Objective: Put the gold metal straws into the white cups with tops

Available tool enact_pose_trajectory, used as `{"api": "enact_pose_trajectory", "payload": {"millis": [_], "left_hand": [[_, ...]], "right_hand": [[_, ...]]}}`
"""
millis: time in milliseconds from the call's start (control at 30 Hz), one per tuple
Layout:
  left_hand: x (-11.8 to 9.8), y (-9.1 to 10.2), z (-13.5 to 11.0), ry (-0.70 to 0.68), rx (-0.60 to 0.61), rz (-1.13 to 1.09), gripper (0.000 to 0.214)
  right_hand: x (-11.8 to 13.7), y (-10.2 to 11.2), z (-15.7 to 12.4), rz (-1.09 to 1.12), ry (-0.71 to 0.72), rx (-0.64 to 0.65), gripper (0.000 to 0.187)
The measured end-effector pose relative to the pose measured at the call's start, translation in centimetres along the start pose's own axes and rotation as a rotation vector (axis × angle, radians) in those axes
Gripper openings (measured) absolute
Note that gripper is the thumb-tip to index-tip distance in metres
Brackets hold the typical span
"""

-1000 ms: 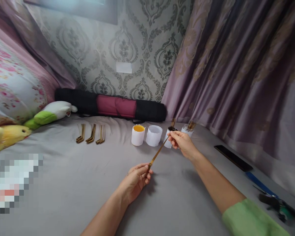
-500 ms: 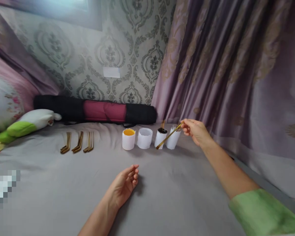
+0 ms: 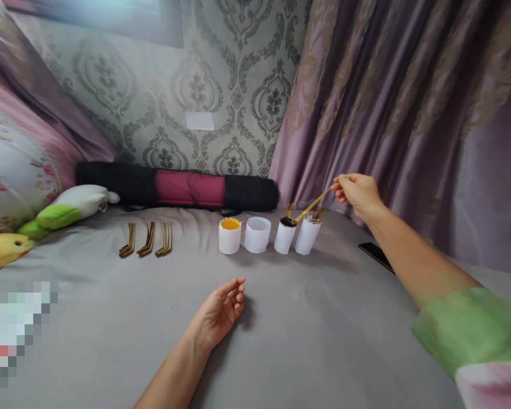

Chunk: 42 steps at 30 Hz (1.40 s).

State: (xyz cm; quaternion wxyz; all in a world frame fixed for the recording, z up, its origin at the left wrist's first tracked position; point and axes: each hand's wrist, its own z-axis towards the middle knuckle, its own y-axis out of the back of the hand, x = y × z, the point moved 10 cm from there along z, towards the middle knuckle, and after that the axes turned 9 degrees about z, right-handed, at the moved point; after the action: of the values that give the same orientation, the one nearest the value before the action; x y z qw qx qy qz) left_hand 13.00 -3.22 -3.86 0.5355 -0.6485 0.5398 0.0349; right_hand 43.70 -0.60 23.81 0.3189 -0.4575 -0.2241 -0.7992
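Note:
My right hand [image 3: 360,193] pinches a slim gold metal straw [image 3: 315,205] by its upper end. The straw slants down to the left, its lower end at the mouth of a narrow white-wrapped container [image 3: 284,238] with a dark inside. Several thin gold sticks poke up behind that rim. Beside it, another narrow white container [image 3: 306,237] holds several gold sticks. My left hand [image 3: 222,311] rests on the grey sheet, empty, with fingers loosely curled. In front of it stand a wide white cup [image 3: 229,241] with a yellow-orange inside and a wide whitish cup [image 3: 257,237].
Three small groups of bent gold straws [image 3: 145,240] lie at the left on the sheet [image 3: 281,341]. Plush toys [image 3: 63,213] and a black-and-maroon roll bag [image 3: 189,187] are behind. A phone [image 3: 375,255] lies under my right forearm; curtains [image 3: 366,102] hang at the right.
My right hand has moved up and right with the straw. The straw's lower end went from in front of the narrow containers to the dark one's mouth. My left hand stays resting.

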Motion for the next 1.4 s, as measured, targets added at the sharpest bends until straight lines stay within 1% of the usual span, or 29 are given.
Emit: {"api": "enact_pose_trajectory", "payload": {"millis": [167, 267, 400, 633, 767, 900, 1000, 1400], "left_hand": [[0.2, 0.2, 0.0, 0.009, -0.021, 0.013, 0.013], [0.2, 0.3, 0.0, 0.004, -0.037, 0.031, 0.015], [0.2, 0.1, -0.1, 0.014, -0.036, 0.041, 0.015], [0.2, 0.0, -0.1, 0.024, -0.029, 0.015, 0.012], [0.2, -0.1, 0.0, 0.026, -0.009, 0.001, 0.013], [0.2, 0.0, -0.1, 0.036, -0.014, -0.006, 0.011], [0.2, 0.1, 0.0, 0.035, -0.011, -0.012, 0.012], [0.1, -0.1, 0.1, 0.024, 0.006, -0.01, 0.013]], "right_hand": [[-0.3, -2.1, 1.1, -0.113, 0.043, 0.037, 0.014], [-0.9, -3.3, 1.5, -0.214, 0.069, 0.076, 0.015], [-1.8, -4.7, 1.6, -0.287, 0.099, 0.135, 0.016], [-4.1, -6.8, 1.5, -0.334, 0.073, 0.23, 0.013], [-5.7, -7.7, 1.7, -0.336, 0.047, 0.28, 0.013], [-7.4, -8.4, 1.6, -0.319, -0.013, 0.326, 0.012], [-8.2, -8.7, 1.4, -0.303, -0.052, 0.341, 0.012], [-8.7, -9.6, -0.3, -0.326, -0.157, 0.359, 0.016]]}}
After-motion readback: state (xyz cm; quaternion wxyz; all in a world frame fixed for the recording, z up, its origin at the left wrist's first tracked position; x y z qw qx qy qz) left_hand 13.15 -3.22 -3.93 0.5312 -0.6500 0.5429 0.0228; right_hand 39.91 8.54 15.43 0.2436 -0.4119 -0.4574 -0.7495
